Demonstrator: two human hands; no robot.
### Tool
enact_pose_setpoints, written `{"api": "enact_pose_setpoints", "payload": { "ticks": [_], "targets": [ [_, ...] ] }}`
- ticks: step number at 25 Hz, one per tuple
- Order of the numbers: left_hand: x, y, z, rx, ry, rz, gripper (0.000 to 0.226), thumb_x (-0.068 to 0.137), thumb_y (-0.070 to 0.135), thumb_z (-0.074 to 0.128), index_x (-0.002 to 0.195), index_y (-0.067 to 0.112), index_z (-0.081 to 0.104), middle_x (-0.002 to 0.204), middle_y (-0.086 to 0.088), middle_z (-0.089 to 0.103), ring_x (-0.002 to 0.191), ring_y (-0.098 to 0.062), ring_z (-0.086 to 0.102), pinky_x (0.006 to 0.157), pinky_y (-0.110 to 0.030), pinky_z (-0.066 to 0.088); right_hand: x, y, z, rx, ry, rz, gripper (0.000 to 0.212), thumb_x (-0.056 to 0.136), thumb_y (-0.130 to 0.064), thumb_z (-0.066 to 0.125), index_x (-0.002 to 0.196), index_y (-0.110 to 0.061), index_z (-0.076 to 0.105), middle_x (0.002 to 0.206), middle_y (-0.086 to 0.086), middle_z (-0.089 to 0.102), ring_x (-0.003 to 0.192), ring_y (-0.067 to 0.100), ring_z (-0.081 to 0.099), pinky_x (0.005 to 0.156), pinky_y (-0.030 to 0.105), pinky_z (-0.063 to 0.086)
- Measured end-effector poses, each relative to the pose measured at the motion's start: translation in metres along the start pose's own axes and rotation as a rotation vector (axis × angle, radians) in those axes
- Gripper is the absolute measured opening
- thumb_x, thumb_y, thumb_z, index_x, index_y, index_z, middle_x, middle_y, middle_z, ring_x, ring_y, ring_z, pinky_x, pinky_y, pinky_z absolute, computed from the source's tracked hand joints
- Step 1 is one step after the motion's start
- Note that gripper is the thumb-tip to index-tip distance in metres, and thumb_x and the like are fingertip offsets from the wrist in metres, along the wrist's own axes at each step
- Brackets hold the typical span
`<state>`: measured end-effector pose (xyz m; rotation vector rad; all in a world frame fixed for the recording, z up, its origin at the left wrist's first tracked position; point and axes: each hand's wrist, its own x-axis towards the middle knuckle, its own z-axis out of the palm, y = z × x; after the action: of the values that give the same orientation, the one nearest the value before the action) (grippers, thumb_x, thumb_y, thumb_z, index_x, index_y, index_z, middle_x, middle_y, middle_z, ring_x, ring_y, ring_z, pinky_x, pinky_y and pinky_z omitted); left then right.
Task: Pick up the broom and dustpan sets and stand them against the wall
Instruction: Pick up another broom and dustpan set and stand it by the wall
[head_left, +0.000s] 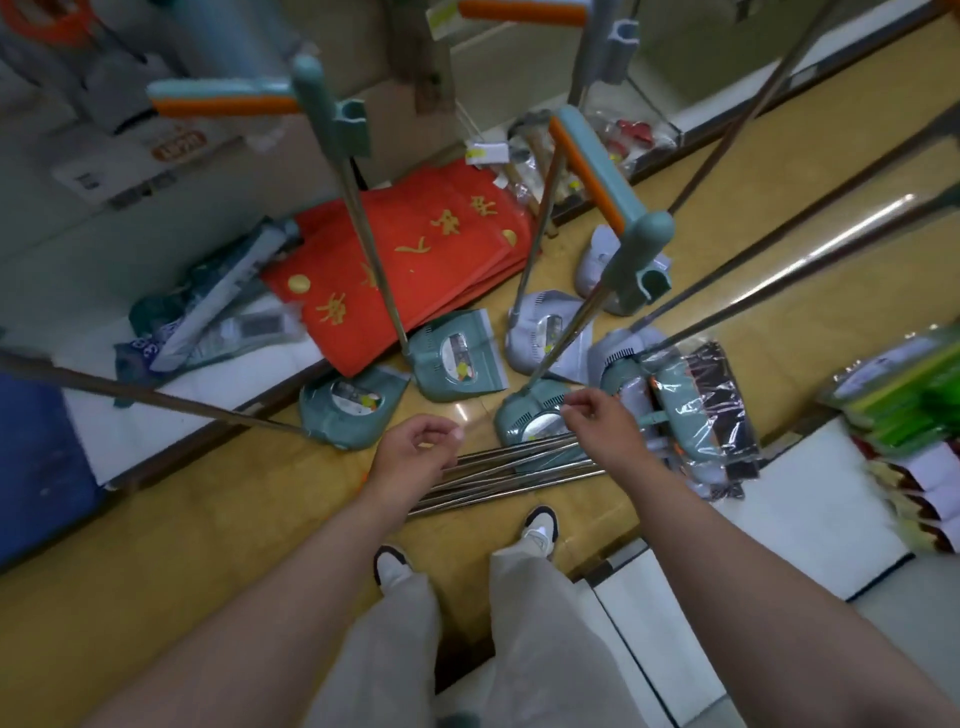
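Note:
Several teal and grey broom and dustpan sets stand upright on the yellow floor ahead of me, their metal poles rising to teal handles with orange grips. One teal dustpan stands in the middle, another to its left, and a third under my right hand. A bundle of bare metal poles lies flat on the floor by my feet. My left hand hovers above these poles, fingers loosely curled and holding nothing. My right hand hangs over the third dustpan, fingers apart and empty. A wrapped broom head lies to the right.
Red mats with gold lettering lie stacked behind the sets. Cardboard boxes and packaged goods fill the left side. Green packaged items sit on a white shelf at the right. My shoes stand just behind the poles.

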<state>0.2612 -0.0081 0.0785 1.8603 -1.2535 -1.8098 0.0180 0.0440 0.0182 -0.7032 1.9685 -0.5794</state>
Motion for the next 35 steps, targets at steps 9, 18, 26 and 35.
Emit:
{"api": "enact_pose_setpoints", "payload": {
  "ticks": [9, 18, 26, 35],
  "targets": [
    [0.08, -0.03, 0.096, 0.318, -0.269, 0.033, 0.013, 0.093, 0.012, 0.068, 0.104, 0.005, 0.069, 0.091, -0.01, 0.066, 0.08, -0.02, 0.064, 0.062, -0.018, 0.053, 0.034, 0.147, 0.007, -0.054, 0.153, 0.196, 0.013, 0.094, -0.022, 0.061, 0.102, -0.014, 0.067, 0.104, 0.007, 0.07, 0.099, 0.027, 0.064, 0.075, 0.029, 0.042],
    [0.164, -0.081, 0.255, 0.604, -0.45, 0.071, 0.007, 0.091, 0.022, 0.071, 0.096, 0.017, 0.071, 0.091, -0.004, 0.071, 0.09, -0.024, 0.068, 0.083, -0.035, 0.054, 0.098, 0.254, -0.008, -0.124, 0.252, 0.218, 0.028, 0.097, -0.03, 0.056, 0.12, -0.016, 0.063, 0.122, 0.009, 0.063, 0.11, 0.029, 0.061, 0.075, 0.03, 0.039],
    [0.239, -0.142, 0.294, 0.667, -0.344, 0.009, 0.011, 0.093, 0.023, 0.069, 0.099, 0.014, 0.069, 0.099, -0.007, 0.07, 0.094, -0.024, 0.067, 0.087, -0.04, 0.055, 0.205, 0.291, 0.036, -0.879, 0.038, -0.177, 0.047, 0.101, -0.019, 0.048, 0.148, -0.025, 0.042, 0.163, 0.0, 0.027, 0.153, 0.026, 0.013, 0.12, 0.052, 0.021],
    [0.287, -0.163, 0.266, 0.577, -0.242, -0.009, 0.005, 0.094, 0.018, 0.067, 0.092, 0.017, 0.071, 0.094, -0.013, 0.07, 0.084, -0.024, 0.066, 0.078, -0.039, 0.055, 0.281, 0.305, 0.076, -1.214, -0.21, -0.058, 0.041, 0.099, -0.032, 0.054, 0.14, -0.029, 0.053, 0.139, 0.005, 0.051, 0.136, 0.033, 0.041, 0.113, 0.074, -0.006]
  ]
}}
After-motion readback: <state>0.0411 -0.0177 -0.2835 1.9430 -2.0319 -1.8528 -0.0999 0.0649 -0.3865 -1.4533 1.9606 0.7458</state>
